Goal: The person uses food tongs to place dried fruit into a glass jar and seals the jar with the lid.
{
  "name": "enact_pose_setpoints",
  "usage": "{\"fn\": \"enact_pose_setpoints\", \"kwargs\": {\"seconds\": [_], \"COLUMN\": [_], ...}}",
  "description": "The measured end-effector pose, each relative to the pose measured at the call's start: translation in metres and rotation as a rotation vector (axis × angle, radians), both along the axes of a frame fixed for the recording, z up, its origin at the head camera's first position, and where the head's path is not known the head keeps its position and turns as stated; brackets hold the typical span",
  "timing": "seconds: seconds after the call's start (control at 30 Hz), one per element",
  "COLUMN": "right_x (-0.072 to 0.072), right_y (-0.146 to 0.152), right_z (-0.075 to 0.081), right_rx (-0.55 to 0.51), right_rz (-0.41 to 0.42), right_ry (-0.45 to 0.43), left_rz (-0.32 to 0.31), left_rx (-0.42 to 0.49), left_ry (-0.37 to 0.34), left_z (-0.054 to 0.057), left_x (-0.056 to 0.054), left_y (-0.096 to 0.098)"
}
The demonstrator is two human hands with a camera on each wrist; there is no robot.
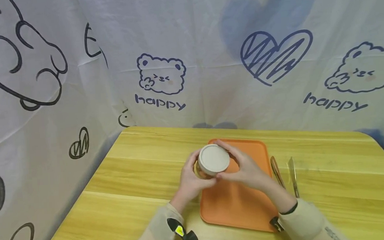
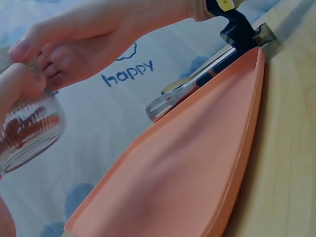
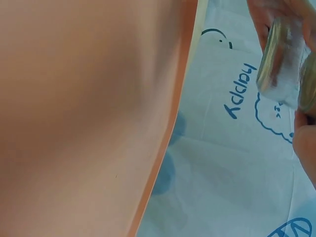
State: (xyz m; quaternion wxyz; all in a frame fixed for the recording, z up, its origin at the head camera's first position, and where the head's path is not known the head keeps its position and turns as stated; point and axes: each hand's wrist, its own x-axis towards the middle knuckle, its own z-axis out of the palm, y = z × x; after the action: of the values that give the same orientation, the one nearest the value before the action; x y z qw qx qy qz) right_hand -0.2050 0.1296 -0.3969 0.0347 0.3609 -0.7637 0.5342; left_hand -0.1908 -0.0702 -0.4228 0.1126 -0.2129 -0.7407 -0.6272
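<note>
Above the far left part of an orange tray [image 1: 240, 208], both hands hold a clear glass jar [image 2: 32, 128] with a pale, round lid [image 1: 215, 158]. Reddish-brown contents show through its ribbed wall. My left hand [image 1: 190, 180] curls round the jar from the left. From the right, my right hand [image 1: 246, 168] grips it near the lid, thumb at the front and fingers at the back. In the head view the lid faces up toward the camera. The right wrist view shows the jar at its upper right, partly covered by fingers.
Right of the tray lie a slotted metal utensil [image 2: 170, 103] and a knife [image 1: 293, 174], side by side on the yellow wood-grain table [image 1: 132, 167]. A white cloth with printed drawings [image 1: 210, 97] hangs behind the table and along its left side.
</note>
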Motion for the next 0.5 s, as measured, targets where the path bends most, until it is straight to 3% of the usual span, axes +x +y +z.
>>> {"fn": "enact_pose_setpoints", "kwargs": {"seconds": [0.1,0.3,0.4,0.5], "right_x": [0.002,0.007,0.009,0.007], "right_y": [-0.002,-0.008,-0.009,-0.006], "right_z": [0.000,0.001,0.002,0.005], "right_rx": [-0.023,-0.024,-0.005,-0.019], "right_rz": [-0.043,-0.163,-0.197,-0.128], "right_ry": [-0.003,0.008,0.003,-0.026], "left_rz": [0.085,0.193,0.188,0.110], "left_rx": [-0.001,0.006,0.020,0.046], "left_ry": [0.033,0.111,0.134,0.105], "left_z": [-0.012,-0.015,-0.016,-0.015], "left_x": [-0.006,-0.006,-0.007,-0.009], "left_y": [0.005,0.012,0.012,0.010]}}
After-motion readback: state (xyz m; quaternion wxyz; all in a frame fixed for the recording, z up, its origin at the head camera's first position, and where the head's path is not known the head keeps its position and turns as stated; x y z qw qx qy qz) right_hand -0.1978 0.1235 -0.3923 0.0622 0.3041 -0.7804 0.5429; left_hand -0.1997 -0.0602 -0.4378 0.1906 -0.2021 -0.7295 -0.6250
